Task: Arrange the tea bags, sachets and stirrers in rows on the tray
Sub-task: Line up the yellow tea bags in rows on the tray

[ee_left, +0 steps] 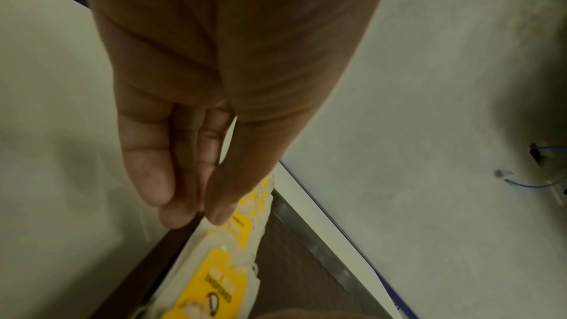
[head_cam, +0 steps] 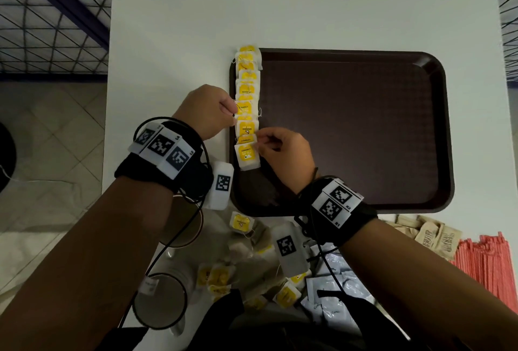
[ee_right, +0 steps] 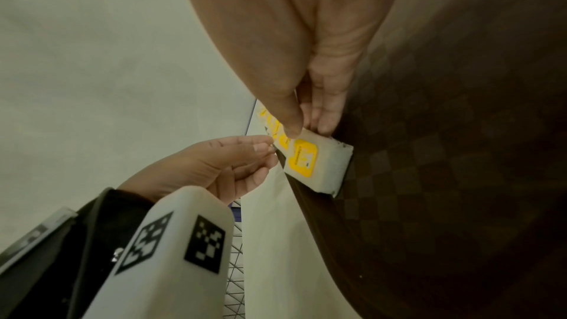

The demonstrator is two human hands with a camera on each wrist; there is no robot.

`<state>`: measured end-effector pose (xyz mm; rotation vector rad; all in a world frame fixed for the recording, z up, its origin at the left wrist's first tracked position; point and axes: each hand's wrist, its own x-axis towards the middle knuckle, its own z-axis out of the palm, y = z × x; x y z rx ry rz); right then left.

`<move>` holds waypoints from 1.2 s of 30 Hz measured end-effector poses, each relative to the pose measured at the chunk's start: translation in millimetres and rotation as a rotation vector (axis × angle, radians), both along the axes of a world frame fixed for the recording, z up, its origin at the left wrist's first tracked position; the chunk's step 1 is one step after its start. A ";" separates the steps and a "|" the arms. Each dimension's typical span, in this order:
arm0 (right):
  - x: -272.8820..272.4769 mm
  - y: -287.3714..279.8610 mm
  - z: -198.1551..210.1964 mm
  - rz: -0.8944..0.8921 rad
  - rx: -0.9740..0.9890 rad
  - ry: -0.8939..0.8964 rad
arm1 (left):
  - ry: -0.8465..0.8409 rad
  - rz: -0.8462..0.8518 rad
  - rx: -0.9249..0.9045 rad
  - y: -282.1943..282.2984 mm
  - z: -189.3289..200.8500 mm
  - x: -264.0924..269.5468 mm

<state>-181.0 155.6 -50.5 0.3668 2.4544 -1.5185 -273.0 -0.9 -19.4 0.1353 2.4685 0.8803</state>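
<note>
A dark brown tray (head_cam: 350, 126) lies on the white table. Several tea bags with yellow tags (head_cam: 247, 89) overlap in a row along its left side. My left hand (head_cam: 232, 110) reaches in from the left rim and pinches the edge of a tea bag midway down the row. In the left wrist view its thumb and fingers (ee_left: 172, 212) meet at the row's edge (ee_left: 227, 273). My right hand (head_cam: 258, 141) pinches the top edge of the nearest tea bag (head_cam: 246, 155). The right wrist view shows thumb and fingers (ee_right: 325, 125) holding that bag (ee_right: 319, 166) over the tray (ee_right: 445, 178).
Loose tea bags (head_cam: 246, 266) are piled at the table's near edge, with white sachets (head_cam: 333, 289) beside them. Brown sachets (head_cam: 431, 235) and red stirrers (head_cam: 487, 269) lie at the near right. Two round cups (head_cam: 159, 300) stand at the near left.
</note>
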 end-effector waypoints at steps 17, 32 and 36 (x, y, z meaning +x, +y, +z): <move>8.5 -4.6 -7.9 -0.031 -0.018 -0.043 | -0.118 -0.301 -0.055 7.2 6.2 6.7; 2.4 -7.8 -9.7 -0.017 -0.023 -0.076 | -0.138 -0.444 -0.124 7.4 3.4 5.7; 1.8 -8.4 -10.4 -0.011 -0.028 -0.076 | -0.204 -0.439 -0.099 11.2 4.1 5.9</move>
